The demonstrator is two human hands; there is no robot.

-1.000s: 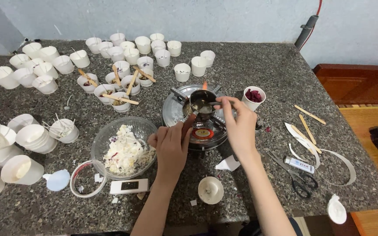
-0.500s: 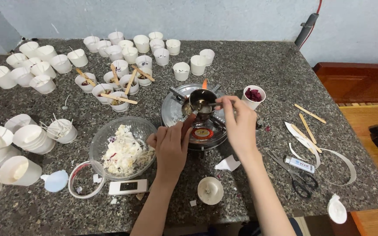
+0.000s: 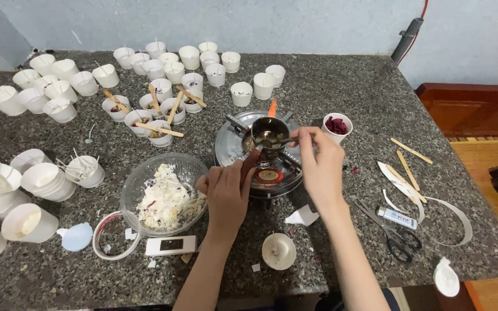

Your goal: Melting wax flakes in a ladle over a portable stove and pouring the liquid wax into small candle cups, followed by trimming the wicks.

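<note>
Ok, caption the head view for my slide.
Left hand steadies small metal pot's handle on burner while right hand stirs.

Even, soft indoor light, moderately bright. Short soft shadows under both forearms. Slight glare on the metal pot (image 3: 269, 135) between the hands. Mostly sharp; mild wide-angle bending and softness far out toward edges.

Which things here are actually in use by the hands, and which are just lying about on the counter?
In use:
- left hand on the pot handle
- small pot on the burner
- right hand holding a stirrer in the pot

Lying about:
- scissors
- tube
- glass bowl of wax bits
- empty white cups
- loose sticks
- tape ring
</note>
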